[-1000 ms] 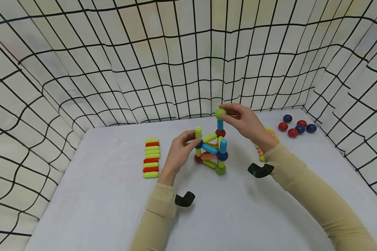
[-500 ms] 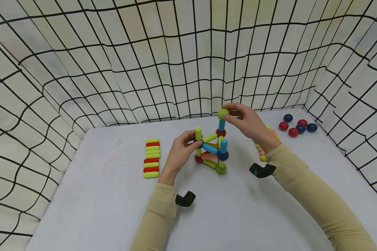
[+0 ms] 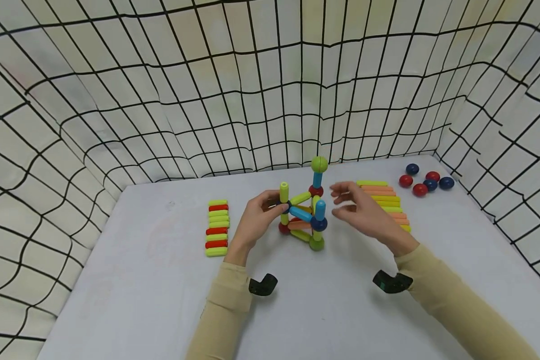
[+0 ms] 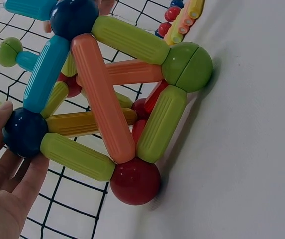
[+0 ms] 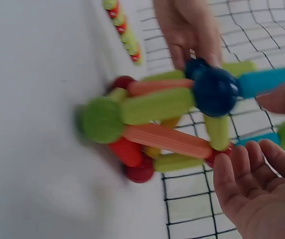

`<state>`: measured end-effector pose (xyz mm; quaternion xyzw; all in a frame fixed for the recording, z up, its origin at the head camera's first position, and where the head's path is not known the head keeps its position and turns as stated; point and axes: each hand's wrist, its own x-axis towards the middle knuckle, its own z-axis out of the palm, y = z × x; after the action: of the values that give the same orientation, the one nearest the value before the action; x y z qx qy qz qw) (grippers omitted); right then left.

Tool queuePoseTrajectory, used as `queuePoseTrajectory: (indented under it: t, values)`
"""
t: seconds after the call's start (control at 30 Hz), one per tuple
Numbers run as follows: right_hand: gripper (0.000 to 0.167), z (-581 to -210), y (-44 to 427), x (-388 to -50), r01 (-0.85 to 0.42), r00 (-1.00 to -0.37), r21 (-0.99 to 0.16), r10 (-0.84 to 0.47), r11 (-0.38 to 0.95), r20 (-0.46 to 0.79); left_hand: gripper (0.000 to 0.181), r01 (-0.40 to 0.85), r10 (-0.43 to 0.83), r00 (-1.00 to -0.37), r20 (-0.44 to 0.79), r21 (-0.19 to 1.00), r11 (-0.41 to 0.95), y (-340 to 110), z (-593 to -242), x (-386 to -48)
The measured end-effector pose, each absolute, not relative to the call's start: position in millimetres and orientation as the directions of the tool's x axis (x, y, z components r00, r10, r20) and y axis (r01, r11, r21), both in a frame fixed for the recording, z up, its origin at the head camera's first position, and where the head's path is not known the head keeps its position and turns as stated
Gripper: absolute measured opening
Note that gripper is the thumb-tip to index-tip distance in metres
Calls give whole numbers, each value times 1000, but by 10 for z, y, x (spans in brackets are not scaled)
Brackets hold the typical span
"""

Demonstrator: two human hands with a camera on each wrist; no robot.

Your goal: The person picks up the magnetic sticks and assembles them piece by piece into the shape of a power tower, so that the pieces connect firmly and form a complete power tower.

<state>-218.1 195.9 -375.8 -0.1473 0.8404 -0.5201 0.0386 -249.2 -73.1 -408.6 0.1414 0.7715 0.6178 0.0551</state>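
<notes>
A magnetic-stick structure (image 3: 300,214) of coloured sticks and balls stands on the white table. My left hand (image 3: 254,220) pinches the dark blue ball (image 4: 25,133) at its upper left corner, with a lime stick (image 3: 284,192) upright above. At the back, a light green ball (image 3: 319,164) tops a blue stick (image 3: 317,180) rising from a red ball (image 3: 316,191). Another blue stick (image 3: 320,209) stands on the front dark blue ball (image 5: 215,92). My right hand (image 3: 364,212) is just right of the structure, fingers loosely bent and apart, holding nothing.
A column of lime and red sticks (image 3: 217,225) lies left of the structure. Yellow, lime and orange sticks (image 3: 387,200) lie in a row behind the right hand. Several red and blue balls (image 3: 420,190) sit at the back right. Black netting (image 3: 234,95) surrounds the table.
My right hand has let go of the light green ball and moved down and to the right. The ball stays atop the blue stick. My left hand keeps its hold.
</notes>
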Motion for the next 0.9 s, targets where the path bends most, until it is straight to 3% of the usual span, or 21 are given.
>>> queuePoseTrajectory:
  t: [0.13,0.3,0.47,0.73,0.9]
  values:
    - [46,-3906,1903,-2048,-297,-922,-815,-370,498,110,36,142,287,-955,76,966,217,-734,-4068,-2491]
    - [35,-3975,1882,-2065,-343,-920,-777,-356,528,165,37,142,297,-953,65,959,246,-752,-4047,-2490]
    - [33,-3977,1946,-2187,-285,-950,-795,-267,535,161,35,163,323,-944,72,950,266,-790,-4027,-2474]
    - [33,-3988,1977,-2462,-183,-983,-835,-115,519,144,29,224,491,-869,62,934,277,-734,-3980,-2431]
    - [38,-4016,2067,-2552,-120,-993,-876,-67,467,100,24,216,445,-892,79,939,266,-711,-3975,-2459]
